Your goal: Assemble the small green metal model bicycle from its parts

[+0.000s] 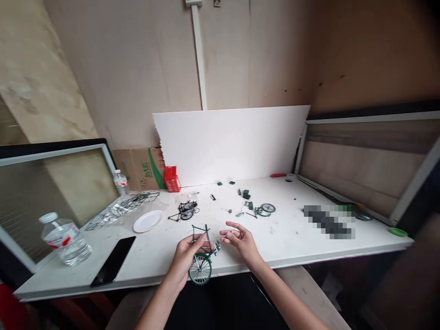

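My left hand (pixel 187 256) is closed around the frame of a small green model bicycle (pixel 200 269), near the table's front edge. A single spoked wheel is on this model and points down towards me. The thin frame bars stick up above my fingers, and part of the frame is hidden behind them. Just to the right, my right hand (pixel 242 243) is apart from the model, its index finger stretched out and no object visible in it. Farther back lie a second green model bicycle (pixel 263 210) and some black model bicycle parts (pixel 187 211).
A white plate (pixel 148 221), a phone (pixel 113 261) and a water bottle (pixel 67 240) are on the left. Part sprues (pixel 132 201) lie behind, near a red box (pixel 172 178). Small green pieces (pixel 246 194) are scattered before a white board (pixel 230 144). A green lid (pixel 398 232) is at right.
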Tool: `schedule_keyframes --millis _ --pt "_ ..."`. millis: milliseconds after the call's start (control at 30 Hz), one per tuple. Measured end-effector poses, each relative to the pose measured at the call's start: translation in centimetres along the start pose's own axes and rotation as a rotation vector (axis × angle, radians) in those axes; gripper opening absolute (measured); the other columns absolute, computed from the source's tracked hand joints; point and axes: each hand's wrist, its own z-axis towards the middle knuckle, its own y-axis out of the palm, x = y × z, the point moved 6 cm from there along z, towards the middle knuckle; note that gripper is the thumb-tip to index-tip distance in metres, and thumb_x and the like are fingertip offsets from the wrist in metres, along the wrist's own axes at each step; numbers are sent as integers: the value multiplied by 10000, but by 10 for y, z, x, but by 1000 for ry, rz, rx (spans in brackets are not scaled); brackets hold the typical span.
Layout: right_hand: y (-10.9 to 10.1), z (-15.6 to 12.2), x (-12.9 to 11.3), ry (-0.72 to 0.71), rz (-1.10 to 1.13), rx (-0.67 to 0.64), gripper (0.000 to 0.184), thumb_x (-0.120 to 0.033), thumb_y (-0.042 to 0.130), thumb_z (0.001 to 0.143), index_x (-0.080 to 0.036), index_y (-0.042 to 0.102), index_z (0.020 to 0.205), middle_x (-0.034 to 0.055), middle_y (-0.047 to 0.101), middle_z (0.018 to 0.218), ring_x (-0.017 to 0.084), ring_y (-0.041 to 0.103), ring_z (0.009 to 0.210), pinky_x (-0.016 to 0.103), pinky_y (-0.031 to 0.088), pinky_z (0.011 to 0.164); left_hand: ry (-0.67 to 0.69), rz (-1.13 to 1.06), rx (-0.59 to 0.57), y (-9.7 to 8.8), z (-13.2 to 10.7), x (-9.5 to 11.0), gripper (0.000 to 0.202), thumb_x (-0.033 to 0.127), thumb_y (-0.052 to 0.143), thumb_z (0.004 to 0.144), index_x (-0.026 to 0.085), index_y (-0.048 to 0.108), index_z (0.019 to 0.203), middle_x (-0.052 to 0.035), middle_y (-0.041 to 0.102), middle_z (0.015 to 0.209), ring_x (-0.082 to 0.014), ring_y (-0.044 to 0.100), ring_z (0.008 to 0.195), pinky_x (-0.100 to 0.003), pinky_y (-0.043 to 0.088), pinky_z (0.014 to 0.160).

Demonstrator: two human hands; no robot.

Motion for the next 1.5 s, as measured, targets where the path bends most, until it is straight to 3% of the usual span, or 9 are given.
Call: schedule_keyframes --millis 67,267,367,500,767,967,1200,1367,1500 --pt "-3 6 3 33 17 3 668 -564 972 654 -145 720 1108 178 819 1071 253 802 838 402 609 902 -1 19 -2 -1 7 1 477 551 877 778 134 770 981 -135 808 964 -252 748 907 -336 561 887" --pt "-5 21 3 -25 133 12 524 -596 936 692 -166 750 927 161 815 1109 281 800 979 408 599 951 -36 25 86 -16 17 -7 570 588 931 669 132 779 974 -142 814 965 -269 755 900 -337 569 858" --pt "-6 26 -4 -166 -5 59 433 -573 927 708 -179 797 831 145 796 1148 267 760 984 325 598 736 -73 45 141 -26 21 -13 692 636 944 619 125 775 1054 -152 819 992 -267 762 868 -337 570 836" --pt "-8 29 -4 -214 -142 113 400 -548 928 700 -181 838 828 98 780 895 176 639 675 266 442 491 -75 68 143 -27 25 -15 747 654 932 636 115 761 1125 -171 818 1046 -261 768 840 -349 580 844" --pt "-1 25 3 -60 -33 2 401 -468 993 615 -162 803 791 71 758 723 203 689 714 303 506 633 27 118 92 -8 16 -10 570 613 869 753 120 800 1029 -179 814 1073 -309 778 958 -380 595 910" --pt "7 21 2 -22 -2 -118 506 -476 953 707 -193 829 1108 11 710 780 159 624 751 281 481 646 99 208 3 7 13 -5 488 602 818 816 138 811 967 -149 805 1010 -272 757 897 -342 580 865" --pt "11 15 3 95 210 -188 385 -405 974 714 -188 778 965 91 807 969 222 749 918 380 559 926 108 262 -117 21 13 -8 454 589 763 882 140 814 933 -135 787 935 -244 716 844 -321 555 819" --pt "17 12 1 122 216 -260 528 -453 926 782 -204 755 1215 74 800 979 202 738 781 408 570 898 78 209 -141 27 18 -12 468 595 789 857 136 823 945 -134 789 952 -232 712 821 -306 546 791" --pt "15 14 5 144 252 -230 439 -449 933 775 -204 736 1081 88 804 1019 200 738 785 374 566 857 27 122 -155 29 27 -22 470 585 817 834 131 819 957 -139 789 997 -220 710 824 -302 549 791"
